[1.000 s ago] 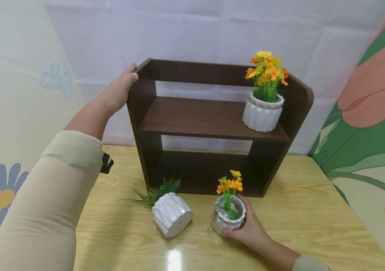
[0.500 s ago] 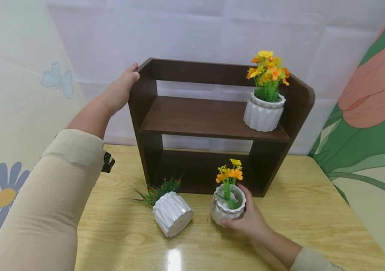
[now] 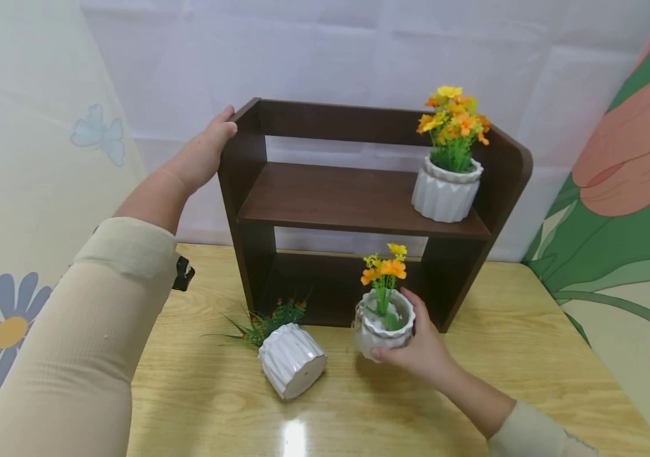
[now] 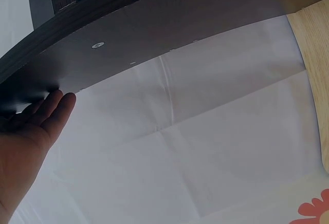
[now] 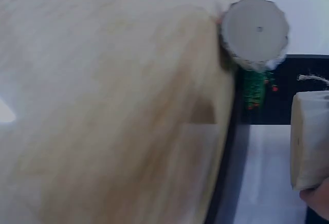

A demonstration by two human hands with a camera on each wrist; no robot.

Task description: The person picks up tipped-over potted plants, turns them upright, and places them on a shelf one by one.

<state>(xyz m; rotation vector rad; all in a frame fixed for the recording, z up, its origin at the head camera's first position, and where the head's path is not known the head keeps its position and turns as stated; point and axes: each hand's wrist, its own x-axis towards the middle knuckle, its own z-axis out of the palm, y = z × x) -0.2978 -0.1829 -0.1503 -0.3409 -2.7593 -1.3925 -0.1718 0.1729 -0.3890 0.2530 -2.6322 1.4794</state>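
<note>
My right hand (image 3: 422,343) grips a small white fluted flower pot (image 3: 367,333) by its right side, thumb at the front; it holds orange and yellow artificial flowers (image 3: 384,271). The pot is raised over the table before the lower shelf; its base (image 5: 296,142) shows in the right wrist view. My left hand (image 3: 202,155) rests against the left side panel of a dark brown two-tier shelf (image 3: 325,197). In the left wrist view its fingers (image 4: 59,116) lie extended along the panel's outer face; the thumb is hidden there.
Another white pot (image 3: 292,362) with red-dotted greenery lies tipped on the wooden table (image 3: 216,400), in front of the shelf's left half. A third white pot (image 3: 445,193) with orange flowers stands upright at the right end of the upper shelf. White cloth (image 3: 325,57) hangs behind.
My right hand has lifted the flower pot off the table and moved it slightly forward, toward the shelf. The left hand stays at the side panel; the tipped pot has not moved.
</note>
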